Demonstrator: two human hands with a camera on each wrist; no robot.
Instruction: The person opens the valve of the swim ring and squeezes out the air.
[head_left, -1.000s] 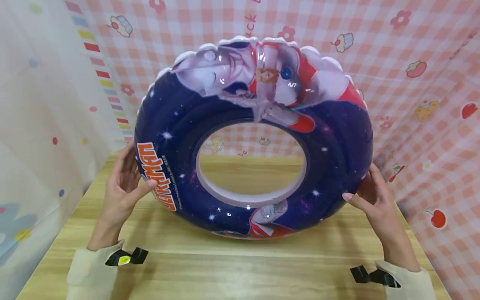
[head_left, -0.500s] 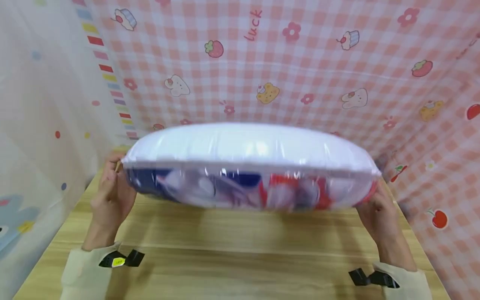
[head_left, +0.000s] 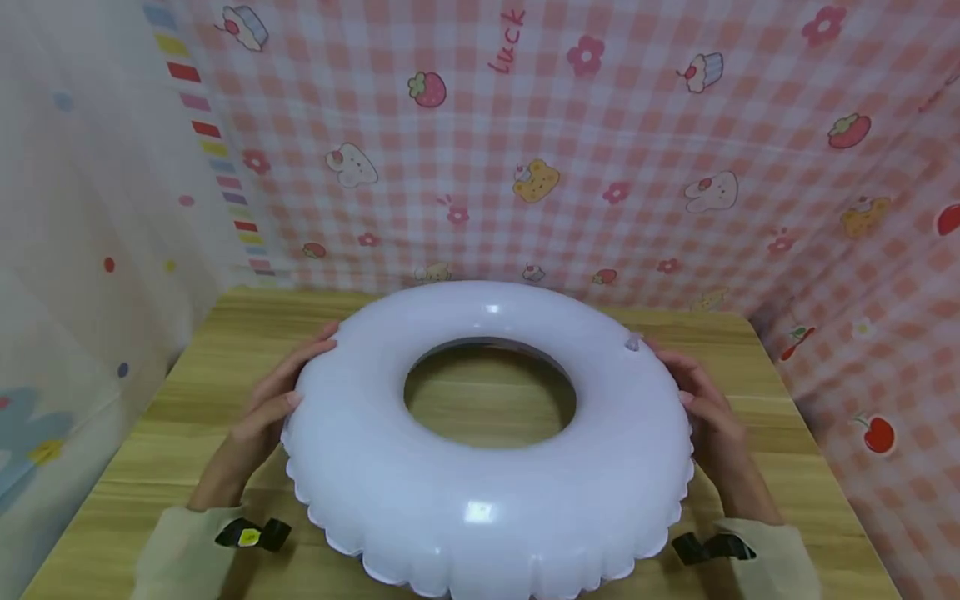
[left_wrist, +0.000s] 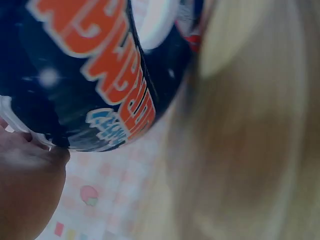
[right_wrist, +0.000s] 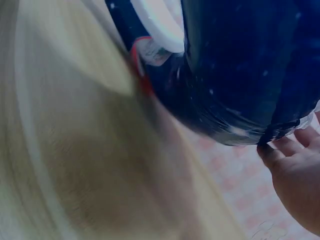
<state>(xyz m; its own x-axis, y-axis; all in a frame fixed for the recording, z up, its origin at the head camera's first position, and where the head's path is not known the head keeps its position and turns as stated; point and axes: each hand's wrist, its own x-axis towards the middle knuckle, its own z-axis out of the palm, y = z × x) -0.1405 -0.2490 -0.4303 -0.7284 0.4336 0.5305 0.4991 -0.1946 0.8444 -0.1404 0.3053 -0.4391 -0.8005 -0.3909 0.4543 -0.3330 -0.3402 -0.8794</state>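
An inflatable swim ring [head_left: 360, 442] spans the middle of the head view, its plain white face up and a wavy seam round its rim. A small clear valve [head_left: 633, 342] sticks up at its right. Dark blue printing with orange lettering [left_wrist: 117, 75] covers the underside, visible in the left wrist view. My left hand [head_left: 262, 408] holds the ring's left edge, and my right hand [head_left: 712, 417] holds the right edge. Fingers [right_wrist: 287, 147] meet the seam in the right wrist view. Part of each hand is hidden behind the ring.
A wood-grain table [head_left: 180, 433] lies beneath the ring. Pink checked cloth [head_left: 480, 200] hangs behind and on the right, with a white dotted curtain [head_left: 90, 217] on the left. Each sleeved wrist carries a black strap [head_left: 251, 533].
The ring stood with its printed face toward me, then tipped edge-on. Its top has come down toward me, so the white face now shows. Both hands have kept to its sides.
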